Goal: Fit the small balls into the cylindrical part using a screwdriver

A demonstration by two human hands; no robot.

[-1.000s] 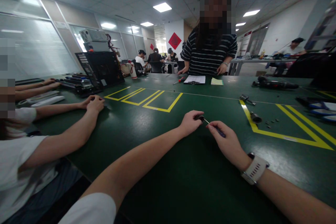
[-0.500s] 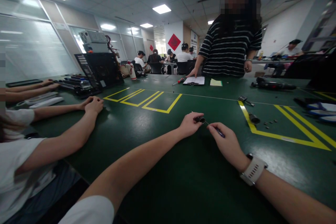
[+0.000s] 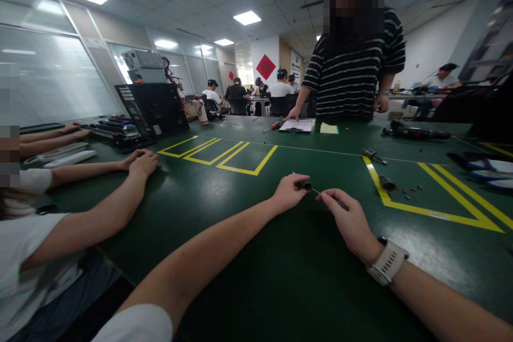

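My left hand (image 3: 289, 192) is closed around a small dark metal cylinder (image 3: 306, 186), its round open end facing right. My right hand (image 3: 343, 214) grips a thin screwdriver (image 3: 342, 204) with a dark blue handle, mostly covered by the fingers. The narrow shaft points left toward the cylinder's open end; whether the tip touches inside cannot be made out. To the right, a hollow dark metal part (image 3: 387, 184) lies on yellow tape beside several tiny pieces (image 3: 407, 197). A metal shaft-like part (image 3: 374, 156) rests just behind it.
A black power tool (image 3: 417, 131) lies at the far right. Across the green table (image 3: 256, 256), a standing person (image 3: 352, 75) touches a clipboard (image 3: 295, 125), with a red screwdriver (image 3: 273, 127) beside it. Another person's clasped hands (image 3: 141, 161) rest at left, near a black computer case (image 3: 154, 109).
My right hand has shifted slightly and turned, hiding more of the screwdriver handle. The left hand keeps the cylinder almost in place. The standing person leans a little differently.
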